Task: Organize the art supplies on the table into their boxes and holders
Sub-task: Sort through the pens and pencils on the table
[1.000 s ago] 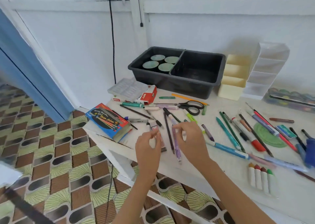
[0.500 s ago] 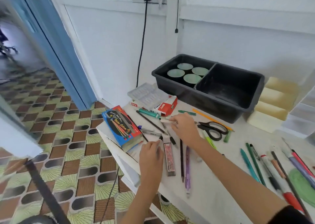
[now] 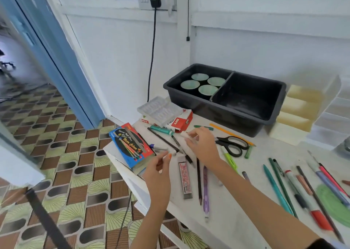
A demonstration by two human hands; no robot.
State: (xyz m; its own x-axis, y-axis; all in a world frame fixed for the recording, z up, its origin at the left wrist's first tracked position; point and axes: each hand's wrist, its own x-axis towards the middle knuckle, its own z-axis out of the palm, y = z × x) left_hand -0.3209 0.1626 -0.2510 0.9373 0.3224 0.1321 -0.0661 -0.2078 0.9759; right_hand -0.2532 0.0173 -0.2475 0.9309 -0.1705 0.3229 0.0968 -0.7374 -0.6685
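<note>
My left hand [image 3: 160, 170] hovers over the table's left edge and pinches a small white stick with an orange end [image 3: 169, 154]. My right hand [image 3: 201, 144] reaches further back and pinches a short white stick [image 3: 184, 134] just in front of the red and white box [image 3: 179, 122]. A clear plastic tray [image 3: 158, 109] lies on that box. A blue water colour box [image 3: 130, 146] sits at the left corner. Between my arms lie a lead refill case [image 3: 185, 178], a black pencil [image 3: 198, 180] and a purple pencil [image 3: 206, 192].
A black two-part bin [image 3: 251, 114] at the back holds round green-lidded pots [image 3: 199, 77] in its left half. Yellow [image 3: 299, 108] and clear [image 3: 333, 116] tiered holders stand to its right. Scissors [image 3: 233, 144], several pens [image 3: 280, 186] and a green protractor [image 3: 333, 203] lie on the right.
The view swung left and closer. My right hand moved back towards the red and white box and took a white stick. My left hand lifted and pinched the orange-ended stick.
</note>
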